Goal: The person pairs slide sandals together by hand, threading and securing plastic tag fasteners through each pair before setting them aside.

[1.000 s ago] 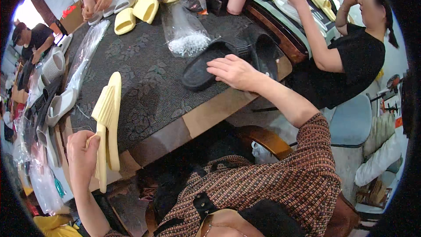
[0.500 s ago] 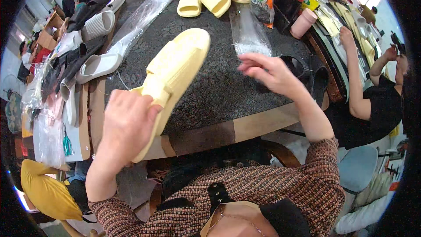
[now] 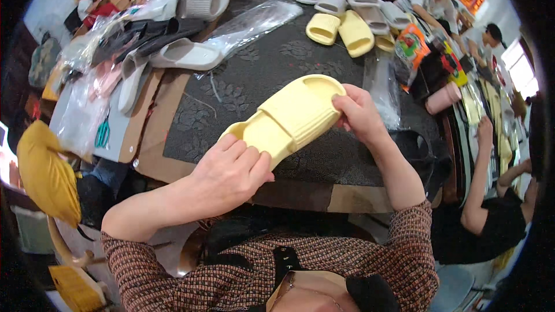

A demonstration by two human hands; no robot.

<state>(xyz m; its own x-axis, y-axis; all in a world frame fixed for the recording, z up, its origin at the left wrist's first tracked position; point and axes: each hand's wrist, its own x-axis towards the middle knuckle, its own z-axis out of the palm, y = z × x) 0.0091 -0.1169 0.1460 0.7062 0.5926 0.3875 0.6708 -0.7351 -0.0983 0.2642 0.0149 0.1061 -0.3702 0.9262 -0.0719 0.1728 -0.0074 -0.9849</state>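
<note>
A pale yellow slide slipper [image 3: 289,112] is held up over the dark table, tilted with its toe end toward the upper right. My left hand [image 3: 234,167] is closed round its heel end, and the fingers hide part of the footbed. At the toe end, my right hand [image 3: 359,114] pinches the edge with the thumb on top. Farther back on the table lies a pair of yellow slippers [image 3: 341,30], with several light grey slippers [image 3: 331,4] behind them.
Clear plastic bags [image 3: 263,23] lie on the patterned tabletop [image 3: 191,121]. At left are black and grey slippers [image 3: 188,55] and teal scissors [image 3: 102,133]. An orange packet [image 3: 409,52] and a pink cylinder [image 3: 443,99] stand at right. Other people work around the table.
My right hand, empty before, has come to grip the slipper's toe end. The slipper has tipped from steep to flatter, and the left hand has moved right. The view has shifted left.
</note>
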